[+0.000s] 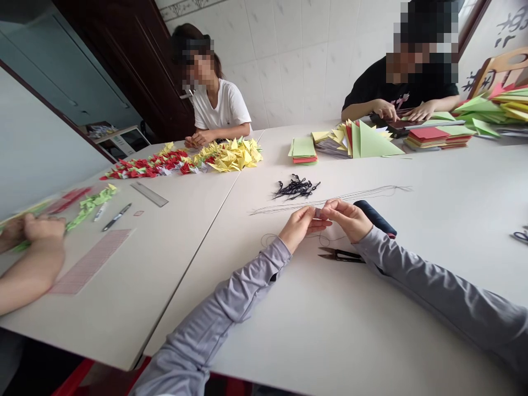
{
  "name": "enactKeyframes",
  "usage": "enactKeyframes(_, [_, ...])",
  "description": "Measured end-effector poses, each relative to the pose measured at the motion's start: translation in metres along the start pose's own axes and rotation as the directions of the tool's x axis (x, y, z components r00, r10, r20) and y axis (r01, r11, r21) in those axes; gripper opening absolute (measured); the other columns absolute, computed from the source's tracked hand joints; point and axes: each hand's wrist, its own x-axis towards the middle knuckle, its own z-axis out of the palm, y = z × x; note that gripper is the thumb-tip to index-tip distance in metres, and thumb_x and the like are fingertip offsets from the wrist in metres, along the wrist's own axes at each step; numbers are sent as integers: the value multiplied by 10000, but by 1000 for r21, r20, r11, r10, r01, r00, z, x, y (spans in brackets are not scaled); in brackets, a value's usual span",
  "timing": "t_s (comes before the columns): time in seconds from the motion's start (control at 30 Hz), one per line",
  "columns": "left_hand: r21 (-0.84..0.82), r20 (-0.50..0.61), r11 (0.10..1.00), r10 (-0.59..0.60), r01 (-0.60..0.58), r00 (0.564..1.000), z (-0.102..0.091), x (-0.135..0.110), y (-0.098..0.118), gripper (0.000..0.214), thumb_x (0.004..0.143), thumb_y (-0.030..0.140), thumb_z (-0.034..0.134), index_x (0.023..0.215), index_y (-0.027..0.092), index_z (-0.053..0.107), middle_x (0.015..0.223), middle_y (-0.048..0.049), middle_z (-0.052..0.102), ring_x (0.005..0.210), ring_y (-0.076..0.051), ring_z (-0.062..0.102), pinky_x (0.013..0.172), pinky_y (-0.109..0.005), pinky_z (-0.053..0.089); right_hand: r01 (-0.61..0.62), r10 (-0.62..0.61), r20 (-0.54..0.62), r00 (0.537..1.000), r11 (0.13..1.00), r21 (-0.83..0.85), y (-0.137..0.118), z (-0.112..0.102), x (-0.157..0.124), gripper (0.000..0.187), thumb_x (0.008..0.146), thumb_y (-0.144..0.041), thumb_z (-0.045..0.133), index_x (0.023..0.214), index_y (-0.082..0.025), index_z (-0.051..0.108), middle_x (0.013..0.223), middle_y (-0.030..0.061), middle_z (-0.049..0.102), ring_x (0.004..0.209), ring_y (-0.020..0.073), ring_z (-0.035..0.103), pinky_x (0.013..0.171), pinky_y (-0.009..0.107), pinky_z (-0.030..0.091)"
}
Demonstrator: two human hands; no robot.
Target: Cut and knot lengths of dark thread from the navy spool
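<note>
My left hand point(303, 226) and my right hand point(346, 219) meet above the table, fingertips pinched together. Between them is a small flat grey piece point(318, 213), too small to make out its kind. Loose dark thread point(325, 240) curls on the table beneath my hands. A spool of dark blue thread point(375, 218) lies just beyond my right wrist. Black thread snips point(340, 254) lie by that wrist, blades pointing left. Several cut lengths of thread point(350, 196) stretch across the table behind my fingers. Further back sits a pile of black knotted cords point(296, 187).
Two people work across the table; another person's hands point(35, 231) are at left. Folded paper pieces point(235, 155) and paper stacks point(303, 150) line the far side. A clear ruler point(149, 194), a pen point(117, 216) and a pink gridded sheet point(93, 262) lie left of the seam.
</note>
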Motion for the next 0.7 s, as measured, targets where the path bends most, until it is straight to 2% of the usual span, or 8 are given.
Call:
enactKeyframes(0.07, [-15,63,999,-43,44,997,5,-3,1,289,822,400,543,876,119,579,871,-90,636,773,-172,649,795,-344,496,-8,8,-4,1000,1000,-7,2,0,0,354,654,-543,679,681,-205,579,731,0,555,723,137,528,735,313,452])
enactKeyframes(0.17, [3,106,997,-72,72,992,8,-4,1,268,829,360,501,920,120,576,829,-74,619,650,-136,613,682,-310,497,-16,16,-22,1000,1000,7,6,-2,0,353,652,-531,693,687,-196,586,718,-1,562,679,122,516,697,299,447])
enactKeyframes(0.33, [95,115,995,-50,39,992,8,-5,-1,244,826,338,458,866,122,565,754,-24,565,472,-45,446,477,-208,357,-82,78,33,996,989,123,8,-4,-1,323,685,-481,699,706,-182,579,590,-32,520,516,88,465,564,282,417])
enactKeyframes(0.53, [185,88,982,9,-25,996,9,-6,-4,352,787,474,538,795,122,548,739,-7,543,479,-22,387,446,-190,263,-95,89,40,995,977,190,9,-3,-1,316,663,-463,727,699,-187,577,586,-32,528,511,93,495,548,281,421])
enactKeyframes(0.7, [200,108,979,16,-37,994,6,-4,-7,362,778,486,548,771,124,542,711,4,532,476,-18,363,442,-186,240,-151,152,2,988,977,148,12,-5,-2,312,644,-476,725,705,-201,591,624,-21,546,548,106,511,571,290,437])
